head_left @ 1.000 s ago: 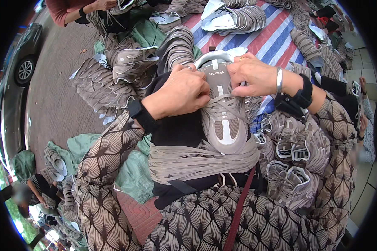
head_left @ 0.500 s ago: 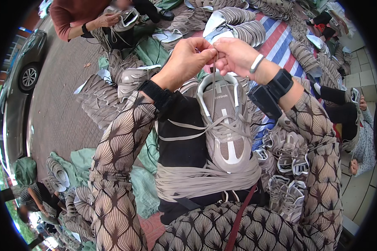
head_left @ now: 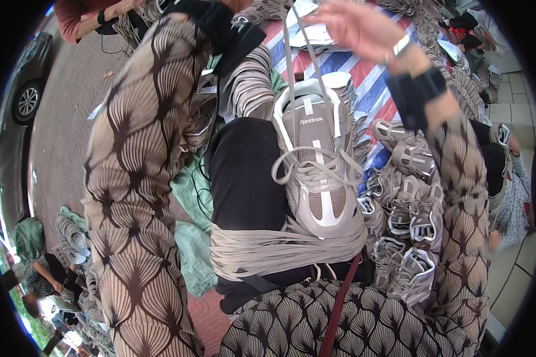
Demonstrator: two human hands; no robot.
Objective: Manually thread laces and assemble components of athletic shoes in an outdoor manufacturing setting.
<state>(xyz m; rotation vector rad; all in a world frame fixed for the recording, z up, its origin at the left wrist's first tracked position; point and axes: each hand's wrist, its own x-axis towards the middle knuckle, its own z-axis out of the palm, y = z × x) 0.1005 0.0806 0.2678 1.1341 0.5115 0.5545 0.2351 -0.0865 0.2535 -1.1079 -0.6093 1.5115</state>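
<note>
A grey-beige sneaker (head_left: 315, 128) with white trim rests on my lap, toe toward me. Its two lace ends (head_left: 289, 53) rise taut from the collar past the top edge, while the crossed lace makes a loose loop at the left. My right hand (head_left: 354, 27), smeared by motion, has its fingers stretched toward the laces at the top, apparently apart. Only a sliver of my left hand (head_left: 237, 5) shows at the top edge beyond its black wrist strap; its fingers are cut off. A thick bundle of beige laces (head_left: 280, 253) lies across my black-covered thighs (head_left: 247, 172).
Several laced sneakers (head_left: 411, 202) are piled at my right. Stacked shoe uppers (head_left: 250, 83) lie ahead, beside a striped tarp (head_left: 375, 77). Green sacking (head_left: 193, 256) is at my left. Other people sit around, one person's sleeve (head_left: 74, 21) at the far left. A car (head_left: 18, 119) stands beyond.
My hands, together above the sneaker before, have parted: the left went up and left, mostly out of view, the right up and right. The laces are drawn upward, and the trailing lace has shortened to a loop.
</note>
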